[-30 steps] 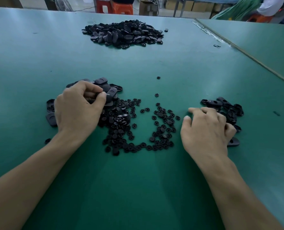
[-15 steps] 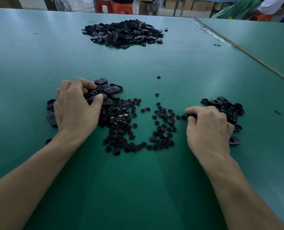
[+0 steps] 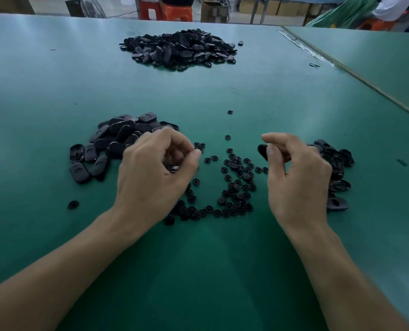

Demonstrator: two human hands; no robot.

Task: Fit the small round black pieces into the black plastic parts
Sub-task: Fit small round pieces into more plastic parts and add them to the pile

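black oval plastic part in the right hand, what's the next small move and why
Probably pinch one of the small round black pieces and bring it to the black oval plastic part. The right hand pinches that part, raised, and the left hand hovers curled right over the scatter. Whether the left hand already holds something I cannot tell.

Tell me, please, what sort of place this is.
Probably a factory assembly workshop: a large green worktable bearing heaps of identical black plastic parts and small round black pieces, with cardboard boxes beyond.
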